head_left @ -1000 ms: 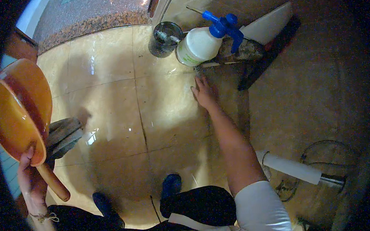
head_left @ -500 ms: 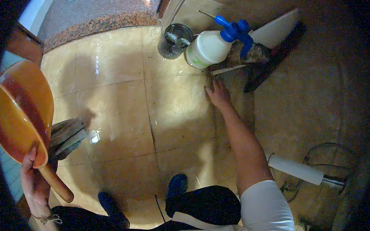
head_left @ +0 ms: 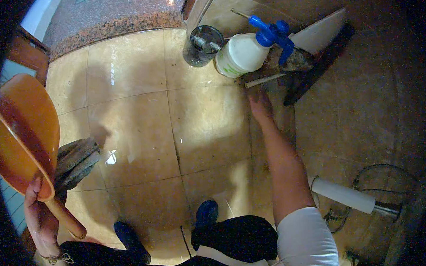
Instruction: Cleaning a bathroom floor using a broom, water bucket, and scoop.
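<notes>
My left hand (head_left: pixel 41 214) grips an orange dipper (head_left: pixel 32 122) where its bowl meets the handle, with the thumb over the rim. The dipper is tilted, and its short handle points down toward me. Beside it shows a crumpled grey cloth (head_left: pixel 78 158); I cannot tell whether it lies on the floor or hangs. My right hand (head_left: pixel 260 106) reaches down by the wall with fingers partly spread and nothing visible in them. Just beyond its fingertips is the end of a thin white strip (head_left: pixel 264 81). A white pump sprayer (head_left: pixel 243 55) with a blue head stands behind the strip.
Next to the sprayer is a dark mesh bin (head_left: pixel 203 47) with something pale inside. A white board (head_left: pixel 320 31) and a dark long piece (head_left: pixel 319 66) lean at the right. A white cylinder on a metal pipe (head_left: pixel 344 195) and a hose (head_left: pixel 385 168) are lower right. A speckled stone threshold (head_left: pixel 119 44) lies ahead.
My right hand has shifted slightly right and toward me, and its fingers look less spread. My left hand and the dipper have dropped a little.
</notes>
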`<control>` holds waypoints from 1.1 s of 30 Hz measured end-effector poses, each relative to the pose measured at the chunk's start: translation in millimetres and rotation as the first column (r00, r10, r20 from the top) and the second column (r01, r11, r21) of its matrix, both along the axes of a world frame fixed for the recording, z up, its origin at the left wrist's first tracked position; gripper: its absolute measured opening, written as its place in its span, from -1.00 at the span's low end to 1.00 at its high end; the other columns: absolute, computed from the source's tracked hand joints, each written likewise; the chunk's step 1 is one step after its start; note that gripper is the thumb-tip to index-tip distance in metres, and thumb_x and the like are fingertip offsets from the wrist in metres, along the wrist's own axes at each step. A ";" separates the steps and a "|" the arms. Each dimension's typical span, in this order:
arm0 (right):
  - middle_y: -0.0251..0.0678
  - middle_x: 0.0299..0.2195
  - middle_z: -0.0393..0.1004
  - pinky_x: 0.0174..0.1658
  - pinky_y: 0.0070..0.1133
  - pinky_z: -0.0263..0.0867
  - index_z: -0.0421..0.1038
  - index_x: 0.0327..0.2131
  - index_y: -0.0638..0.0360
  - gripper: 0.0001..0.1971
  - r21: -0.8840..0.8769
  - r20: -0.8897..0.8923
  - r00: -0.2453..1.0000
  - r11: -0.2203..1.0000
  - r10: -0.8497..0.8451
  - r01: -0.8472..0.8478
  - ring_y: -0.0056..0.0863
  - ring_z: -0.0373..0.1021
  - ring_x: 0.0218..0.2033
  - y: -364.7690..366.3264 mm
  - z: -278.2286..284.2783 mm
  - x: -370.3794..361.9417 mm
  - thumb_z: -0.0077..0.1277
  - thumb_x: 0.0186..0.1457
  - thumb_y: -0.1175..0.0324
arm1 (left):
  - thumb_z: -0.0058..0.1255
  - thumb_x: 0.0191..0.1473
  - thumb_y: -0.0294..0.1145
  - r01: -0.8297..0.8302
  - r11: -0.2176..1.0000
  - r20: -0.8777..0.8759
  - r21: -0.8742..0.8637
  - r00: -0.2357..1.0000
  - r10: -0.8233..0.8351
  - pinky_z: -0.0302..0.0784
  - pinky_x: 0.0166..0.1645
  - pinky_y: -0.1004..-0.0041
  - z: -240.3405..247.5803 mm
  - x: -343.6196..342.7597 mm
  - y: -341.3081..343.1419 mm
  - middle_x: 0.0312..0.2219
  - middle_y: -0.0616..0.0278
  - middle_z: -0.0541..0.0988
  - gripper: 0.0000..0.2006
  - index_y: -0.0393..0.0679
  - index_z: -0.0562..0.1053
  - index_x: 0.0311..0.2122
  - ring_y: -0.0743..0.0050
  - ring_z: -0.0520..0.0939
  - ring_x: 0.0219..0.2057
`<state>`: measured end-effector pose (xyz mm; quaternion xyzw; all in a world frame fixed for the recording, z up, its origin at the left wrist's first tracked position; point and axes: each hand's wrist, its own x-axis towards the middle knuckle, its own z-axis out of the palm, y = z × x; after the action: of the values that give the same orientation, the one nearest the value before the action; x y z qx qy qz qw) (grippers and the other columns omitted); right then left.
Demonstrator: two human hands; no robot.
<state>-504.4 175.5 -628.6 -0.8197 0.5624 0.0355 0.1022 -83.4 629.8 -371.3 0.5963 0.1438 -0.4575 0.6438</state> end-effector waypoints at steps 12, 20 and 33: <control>-0.09 -0.10 0.28 -0.06 -0.47 0.13 0.38 -0.23 0.27 -0.65 -0.290 0.771 0.636 0.907 0.033 0.304 -0.30 0.21 -0.07 -170.4 13.1 -130.8 -0.06 -0.06 0.23 | -0.04 -0.09 -0.30 0.020 1.000 -0.075 -0.001 0.997 -0.020 0.29 -0.11 0.45 7.0 2.6 7.0 -0.23 0.26 0.41 -0.59 -0.18 0.26 -0.08 0.42 0.41 -0.22; -0.12 0.08 -0.03 0.06 -0.42 0.04 -0.13 0.07 0.26 -0.31 -0.453 0.710 0.703 0.787 0.034 0.419 -0.23 0.06 0.02 -129.2 76.0 -50.2 -0.02 -0.10 0.30 | -0.04 -0.10 -0.27 0.036 0.999 -0.051 -0.023 0.998 -0.037 0.31 -0.12 0.46 3.1 -8.4 8.1 -0.23 0.23 0.40 -0.55 -0.20 0.24 -0.06 0.41 0.41 -0.24; -0.16 -0.09 0.17 -0.06 -0.47 0.15 0.07 -0.04 0.27 -0.48 -0.127 0.796 0.553 0.825 -0.246 0.551 -0.31 0.22 -0.17 -137.9 83.0 -106.9 -0.01 -0.11 0.38 | -0.05 -0.11 -0.36 -0.141 0.990 -0.044 0.001 0.989 0.140 0.33 -0.14 0.43 2.7 -23.3 2.7 -0.26 0.22 0.40 -0.60 -0.21 0.25 -0.11 0.42 0.41 -0.26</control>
<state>-611.4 37.6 -545.6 -0.6097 0.6385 -0.4351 0.1770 -106.7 632.6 -368.6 0.5736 0.1991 -0.4242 0.6719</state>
